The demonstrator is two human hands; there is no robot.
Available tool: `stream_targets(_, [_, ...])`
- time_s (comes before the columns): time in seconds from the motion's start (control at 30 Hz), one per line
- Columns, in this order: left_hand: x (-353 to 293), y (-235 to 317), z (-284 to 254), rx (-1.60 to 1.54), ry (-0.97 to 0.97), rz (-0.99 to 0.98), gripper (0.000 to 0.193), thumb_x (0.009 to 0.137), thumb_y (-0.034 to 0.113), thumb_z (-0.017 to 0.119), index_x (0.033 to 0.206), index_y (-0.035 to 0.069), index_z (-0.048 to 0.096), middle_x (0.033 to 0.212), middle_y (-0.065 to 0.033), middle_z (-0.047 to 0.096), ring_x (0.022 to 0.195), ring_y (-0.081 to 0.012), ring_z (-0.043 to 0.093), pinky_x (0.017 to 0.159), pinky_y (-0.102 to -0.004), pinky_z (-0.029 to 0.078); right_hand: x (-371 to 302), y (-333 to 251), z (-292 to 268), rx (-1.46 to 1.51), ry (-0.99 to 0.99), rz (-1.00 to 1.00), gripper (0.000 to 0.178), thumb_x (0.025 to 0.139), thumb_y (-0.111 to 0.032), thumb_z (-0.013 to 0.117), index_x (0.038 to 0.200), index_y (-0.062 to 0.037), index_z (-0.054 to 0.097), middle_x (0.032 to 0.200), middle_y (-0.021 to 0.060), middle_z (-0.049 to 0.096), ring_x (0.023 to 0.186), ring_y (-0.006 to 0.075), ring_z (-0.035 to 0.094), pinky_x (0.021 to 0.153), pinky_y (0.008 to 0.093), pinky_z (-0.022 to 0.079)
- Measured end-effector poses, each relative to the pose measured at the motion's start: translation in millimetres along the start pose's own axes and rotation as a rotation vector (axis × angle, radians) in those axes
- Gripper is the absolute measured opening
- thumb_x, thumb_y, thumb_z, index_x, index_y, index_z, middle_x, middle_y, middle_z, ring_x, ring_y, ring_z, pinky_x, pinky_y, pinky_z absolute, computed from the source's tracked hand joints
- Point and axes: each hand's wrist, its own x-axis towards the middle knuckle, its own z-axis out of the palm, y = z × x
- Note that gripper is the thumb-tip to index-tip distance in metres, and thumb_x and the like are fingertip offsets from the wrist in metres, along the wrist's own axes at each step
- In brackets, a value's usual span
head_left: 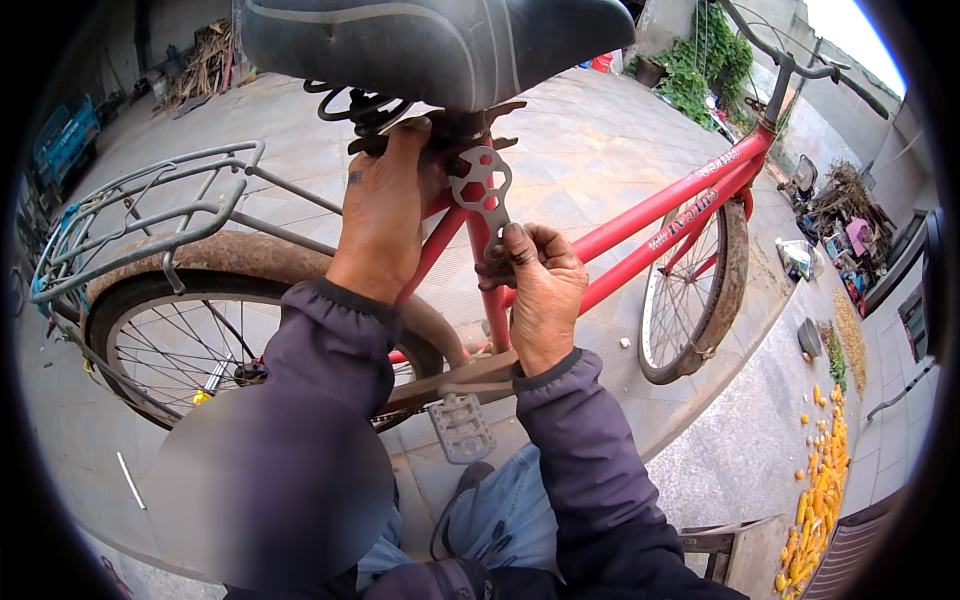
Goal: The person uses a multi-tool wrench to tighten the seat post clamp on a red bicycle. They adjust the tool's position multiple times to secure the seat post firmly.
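Observation:
A red bicycle stands side-on before me, its black saddle (440, 50) at the top and its frame (660, 205) reaching to the right. My right hand (550, 285) is closed in a pinch on the handle end of a flat silver multi-hole spanner (480, 180). The spanner's wide head, with its hexagonal holes, points up at the clamp area under the saddle. My left hand (385, 215) is raised under the saddle's rear, closed against the seat clamp, thumb upward. Its fingers are mostly hidden behind the clamp, so what they grip cannot be made out.
A grey rear rack (190, 200) sits over the rusty rear mudguard at left. The pedal (462, 428) hangs near my legs. Corn cobs (818, 495) lie along the right edge, near a dark bowl (809, 338). A blue cart (68, 142) stands far left.

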Motion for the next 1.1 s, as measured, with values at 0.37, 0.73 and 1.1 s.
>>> stream_targets(0.37, [1, -10, -1, -0.002, 0.046, 0.040, 0.025, 0.090, 0.023, 0.050, 0.085, 0.001, 0.061, 0.071, -0.0018, 0.054, 0.061, -0.0086, 0.045, 0.057, -0.0258, 0.039, -41, 17, 26, -0.133, -0.105, 0.054, 0.014, 0.086, -0.013, 0.065, 0.084, 0.0007, 0.059, 0.064, 0.0011, 0.058, 0.049, 0.0046, 0.048, 0.042, 0.0197, 0.039])
stream_targets(0.73, [2, 1, -2, -0.367, 0.036, -0.283, 0.021, 0.089, 0.024, 0.052, 0.091, 0.005, 0.060, 0.079, -0.0005, 0.057, 0.068, -0.0087, 0.051, 0.064, -0.0250, 0.044, -23, 8, 18, -0.298, -0.102, -0.084, 0.015, 0.085, -0.012, 0.065, 0.085, 0.0024, 0.062, 0.066, 0.0040, 0.062, 0.056, 0.0059, 0.052, 0.051, 0.0189, 0.042])
stream_targets(1.1, [5, -5, -2, -0.397, 0.021, -0.274, 0.021, 0.090, 0.023, 0.054, 0.099, 0.004, 0.058, 0.093, -0.0045, 0.060, 0.079, -0.0129, 0.058, 0.071, -0.0298, 0.049, 37, -58, -11, -0.361, -0.180, -0.238, 0.014, 0.083, -0.013, 0.068, 0.081, 0.0002, 0.064, 0.068, 0.0028, 0.062, 0.062, 0.0069, 0.055, 0.058, 0.0209, 0.045])
